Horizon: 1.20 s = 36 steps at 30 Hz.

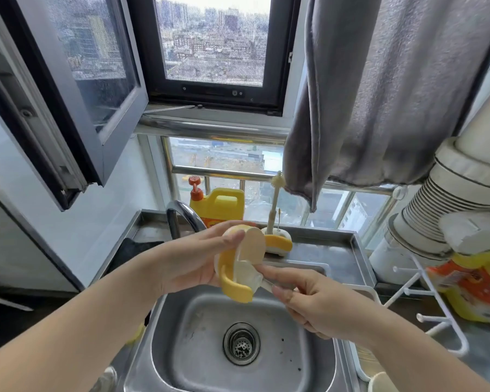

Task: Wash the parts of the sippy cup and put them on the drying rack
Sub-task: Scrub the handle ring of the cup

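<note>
The left hand [193,261] grips the yellow sippy cup lid [238,267] above the sink [198,352], fingers curled round its top. The right hand [309,301] pinches the pale spout piece [256,278] at the lid's underside. Behind stand the faucet [181,216], a yellow detergent bottle [221,205] and a brush holder [277,241]. The white drying rack [425,301] stands on the counter [337,256] to the right.

1. Sink [181,321]: brushed stainless steel, dull sheen, spotted.
2. Faucet [181,215]: polished metal, glossy.
3. Sippy cup lid [238,267]: smooth yellow and cream plastic, slightly glossy.
4. Hanging towel [379,94]: grey cloth, soft, matt nap.
5. Detergent jug [221,205]: glossy yellow plastic.
</note>
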Available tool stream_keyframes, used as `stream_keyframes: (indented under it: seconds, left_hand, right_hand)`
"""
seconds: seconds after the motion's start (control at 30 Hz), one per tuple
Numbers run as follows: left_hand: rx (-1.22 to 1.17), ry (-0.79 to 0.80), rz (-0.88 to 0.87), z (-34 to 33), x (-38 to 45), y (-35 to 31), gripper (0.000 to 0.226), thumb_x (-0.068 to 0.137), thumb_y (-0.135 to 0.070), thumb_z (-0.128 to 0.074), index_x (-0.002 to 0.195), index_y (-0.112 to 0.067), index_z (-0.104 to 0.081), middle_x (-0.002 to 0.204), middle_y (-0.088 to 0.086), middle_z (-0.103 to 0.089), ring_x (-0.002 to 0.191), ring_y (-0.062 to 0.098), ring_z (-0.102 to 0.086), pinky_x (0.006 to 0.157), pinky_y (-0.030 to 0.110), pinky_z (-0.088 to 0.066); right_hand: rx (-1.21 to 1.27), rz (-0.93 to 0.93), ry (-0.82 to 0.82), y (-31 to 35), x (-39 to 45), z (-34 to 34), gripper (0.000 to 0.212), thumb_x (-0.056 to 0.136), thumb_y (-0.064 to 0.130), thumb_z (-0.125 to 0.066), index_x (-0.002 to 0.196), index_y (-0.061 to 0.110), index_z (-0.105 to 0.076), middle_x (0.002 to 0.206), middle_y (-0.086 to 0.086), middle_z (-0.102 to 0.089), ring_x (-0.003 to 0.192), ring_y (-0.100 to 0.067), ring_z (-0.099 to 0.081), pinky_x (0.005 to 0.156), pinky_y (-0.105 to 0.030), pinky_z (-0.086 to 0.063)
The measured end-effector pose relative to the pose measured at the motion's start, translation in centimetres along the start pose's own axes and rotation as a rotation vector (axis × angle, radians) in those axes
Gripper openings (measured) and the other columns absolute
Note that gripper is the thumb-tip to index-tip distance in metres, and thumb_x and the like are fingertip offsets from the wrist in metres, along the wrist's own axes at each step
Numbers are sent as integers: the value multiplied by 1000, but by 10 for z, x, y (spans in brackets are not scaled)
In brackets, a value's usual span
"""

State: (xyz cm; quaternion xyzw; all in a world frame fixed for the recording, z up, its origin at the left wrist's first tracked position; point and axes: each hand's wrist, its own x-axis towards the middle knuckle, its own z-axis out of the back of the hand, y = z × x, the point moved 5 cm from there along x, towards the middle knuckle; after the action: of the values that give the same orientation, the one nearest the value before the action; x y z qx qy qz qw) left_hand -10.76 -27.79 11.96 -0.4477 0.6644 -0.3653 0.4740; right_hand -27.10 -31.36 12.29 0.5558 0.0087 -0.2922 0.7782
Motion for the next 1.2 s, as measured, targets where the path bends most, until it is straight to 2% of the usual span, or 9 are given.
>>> stream_keyframes:
  seconds: [0.13,0.23,0.33,0.4,0.5,0.73,0.87,1.0,1.2]
  left_hand:
    - [28,-40,19,3,-1,6,51,80,-34,-61,128,-23,-51,90,6,-72,78,21,-70,63,33,-56]
    - [107,-80,22,9,0,8,56,72,-34,-73,124,-23,-56,103,9,-71,85,24,-69,66,35,-57]
    - [129,-93,16,9,0,6,50,70,-33,-70,118,-24,-60,101,7,-72,78,20,-69,63,32,-57]
    - [129,-115,-12,11,2,1,50,71,-32,-71,119,-25,-60,100,7,-72,77,20,-69,66,36,-58]
    - [234,-163,-93,15,2,-5,59,68,-30,-76,124,-26,-57,104,10,-72,90,26,-70,77,43,-58]
    - [303,-20,-247,13,-4,-10,74,57,-43,-88,124,-29,-59,114,6,-67,105,22,-64,81,27,-53]
    - [315,-26,-303,16,-4,-13,73,56,-46,-87,122,-28,-60,113,11,-67,102,24,-64,79,29,-53]
    - [337,-33,-316,17,-2,-11,71,56,-44,-87,121,-30,-61,114,12,-67,103,30,-65,81,34,-55]
    - [320,71,-354,9,-3,-16,80,60,-43,-85,130,-22,-52,112,4,-63,102,22,-62,81,32,-52]
  right_hand:
    - [-34,13,-18,-2,1,-3,41,101,26,-41,122,61,-46,48,28,-49,48,-8,-41,50,-20,-37]
    - [-295,16,-116,2,-6,-2,50,101,31,-39,118,78,-32,99,24,-67,88,-16,-66,80,-30,-52]
    - [-1061,104,-364,2,0,10,86,82,16,-62,131,70,-15,71,4,-55,57,-20,-53,54,-32,-45]
    - [-1150,118,-468,10,3,12,95,70,10,-68,135,64,-24,62,4,-46,50,-19,-41,47,-29,-37]
    - [-610,119,-321,-1,5,2,65,97,22,-40,124,77,-18,97,8,-66,74,-16,-60,70,-31,-49]
    - [710,-131,142,-3,-1,-23,31,91,32,-48,106,55,-64,53,7,-20,39,-3,-18,35,-10,-14]
    - [318,-78,63,-9,5,-21,36,99,31,-45,116,62,-52,52,13,-43,43,-6,-38,41,-13,-32]
    - [-305,58,-173,-5,12,-7,51,101,33,-38,113,81,-30,116,23,-62,94,-11,-64,82,-25,-51]
    - [862,-71,202,1,1,-25,24,94,36,-52,106,53,-65,53,8,-20,38,-3,-19,34,-9,-19]
